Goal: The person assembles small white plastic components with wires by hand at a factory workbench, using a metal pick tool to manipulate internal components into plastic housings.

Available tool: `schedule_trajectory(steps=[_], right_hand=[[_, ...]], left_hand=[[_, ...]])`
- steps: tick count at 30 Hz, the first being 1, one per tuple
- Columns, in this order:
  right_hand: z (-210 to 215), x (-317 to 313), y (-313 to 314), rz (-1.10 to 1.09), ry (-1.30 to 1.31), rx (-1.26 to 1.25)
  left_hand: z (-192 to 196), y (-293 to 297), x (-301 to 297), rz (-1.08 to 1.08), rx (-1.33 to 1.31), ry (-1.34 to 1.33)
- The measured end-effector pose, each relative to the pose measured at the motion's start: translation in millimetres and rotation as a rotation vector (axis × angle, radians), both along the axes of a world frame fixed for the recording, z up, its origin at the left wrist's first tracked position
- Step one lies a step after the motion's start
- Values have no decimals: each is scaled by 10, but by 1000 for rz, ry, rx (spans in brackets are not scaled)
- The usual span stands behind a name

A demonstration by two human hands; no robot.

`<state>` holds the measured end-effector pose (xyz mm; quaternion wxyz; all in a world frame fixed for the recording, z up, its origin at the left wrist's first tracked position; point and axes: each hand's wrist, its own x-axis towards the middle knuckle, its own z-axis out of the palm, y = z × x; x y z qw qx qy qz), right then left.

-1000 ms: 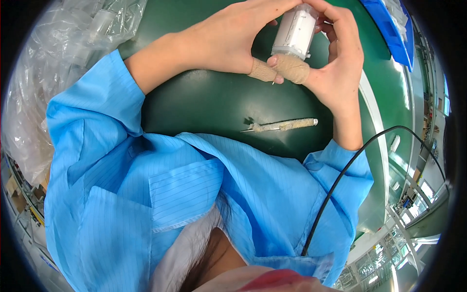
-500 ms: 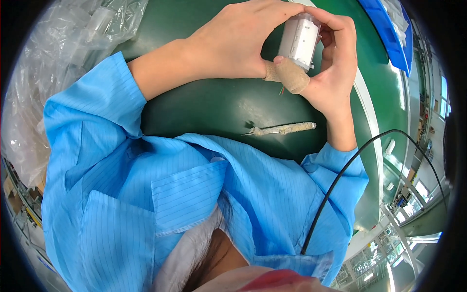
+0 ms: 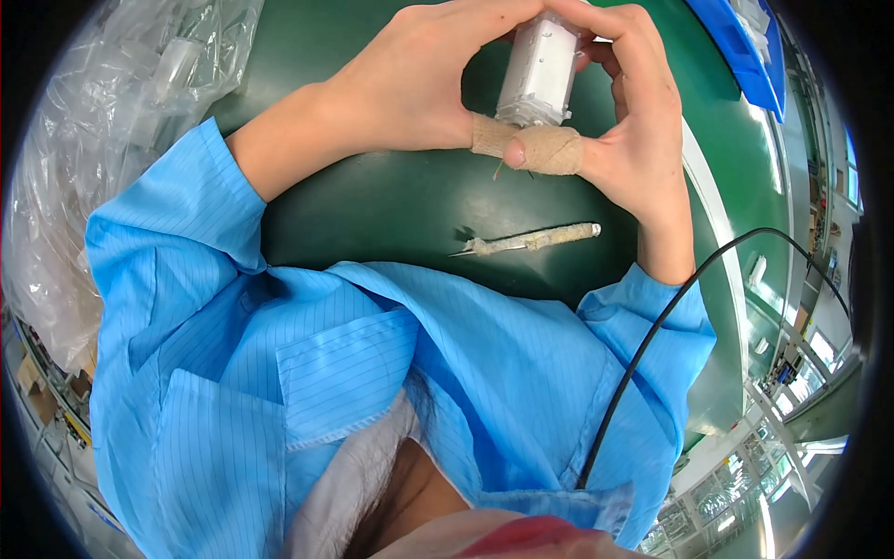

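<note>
Between both hands I hold a white rectangular plastic housing (image 3: 542, 70) with a clear end piece, up off the green table. My left hand (image 3: 419, 79) grips it from the left, its wrapped thumb at the near end and its fingers at the far end. My right hand (image 3: 638, 112) closes on it from the right, its tan-wrapped thumb pressed across the near end. Thin wire ends show beneath the thumbs. Nearer to me on the table lies a thin pointed tool (image 3: 531, 240), its handle wound with yellowish tape.
Clear plastic bags (image 3: 121, 177) are heaped at the left. A blue bin (image 3: 736, 47) with white parts stands at the far right. Past the green table's (image 3: 372, 205) pale right edge is another green surface. A black cable (image 3: 643, 345) loops over my right sleeve.
Both hands have moved slightly left with the housing and turned it a little, so another face shows. The right thumb now lies flatter across its near end.
</note>
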<state>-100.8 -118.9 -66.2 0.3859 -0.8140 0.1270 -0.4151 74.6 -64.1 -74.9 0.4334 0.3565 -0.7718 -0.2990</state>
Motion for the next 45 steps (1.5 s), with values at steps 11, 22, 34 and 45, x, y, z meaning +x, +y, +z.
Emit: schedule_trajectory(steps=[11,22,34,45], right_hand=[[79,-282,32,-132,311,-145],[-78,-313,-83,58,122,-47],[-74,-195,47,-207,197,-223],[-196,-172,6,-235,160,-162]], left_hand=[[-349,-201,-3,50,-743,-41],[-20,43,5,210,-429,-208],[-43,71,-32,233,-338,-101],[-98,40,-45,252,-280,-147]])
